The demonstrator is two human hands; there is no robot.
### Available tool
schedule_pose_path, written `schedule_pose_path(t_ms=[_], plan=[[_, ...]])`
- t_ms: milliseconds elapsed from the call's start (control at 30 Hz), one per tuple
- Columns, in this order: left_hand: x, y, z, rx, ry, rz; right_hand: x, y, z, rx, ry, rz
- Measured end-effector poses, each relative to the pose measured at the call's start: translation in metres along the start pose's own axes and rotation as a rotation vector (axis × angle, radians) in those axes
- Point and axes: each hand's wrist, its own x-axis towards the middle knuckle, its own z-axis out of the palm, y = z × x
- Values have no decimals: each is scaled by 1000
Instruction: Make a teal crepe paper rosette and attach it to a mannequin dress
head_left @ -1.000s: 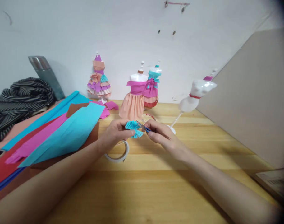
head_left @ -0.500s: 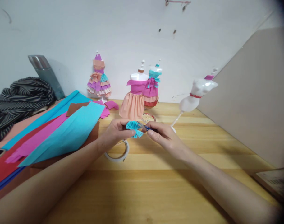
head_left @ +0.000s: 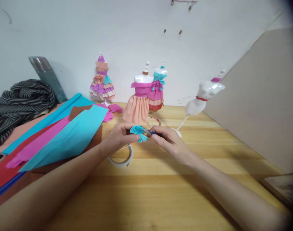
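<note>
Between thumb and fingers, my left hand pinches a pleated turquoise paper fan, spread into a nearly round shape with a gap on its right side. My right hand is closed on a small pair of scissors with dark blue handles. Their blades point left and lie at the fan's upper right edge; I cannot make out whether they cut into it. Below my left hand, a roll of white tape lies flat on the wooden table. Just behind the scissors is a patterned ring, partly covered.
Sheets of coloured paper overlap on the left, near a striped cloth and a bottle. Small dress forms in paper dresses stand by the wall. A bare white dress form leans at the right.
The scissors and the fan have shifted only very slightly against each other. Both hands keep their grip, and everything else stays where it was.
</note>
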Motion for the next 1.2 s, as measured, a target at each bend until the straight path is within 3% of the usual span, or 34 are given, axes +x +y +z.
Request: schedule_pose_path(t_ms=[533,800,900,1067,1200], plan=[[0,2,4,19,66,-52,-2,-5,2,42,8,12],[0,-3,0,34,39,-18,-2,-4,2,87,26,46],[0,-2,0,44,67,-34,-2,2,4,175,45,57],[0,-3,0,28,88,-60,2,19,11,543,85,115],[-1,-6,-2,30,106,-61,3,22,16,588,63,133]])
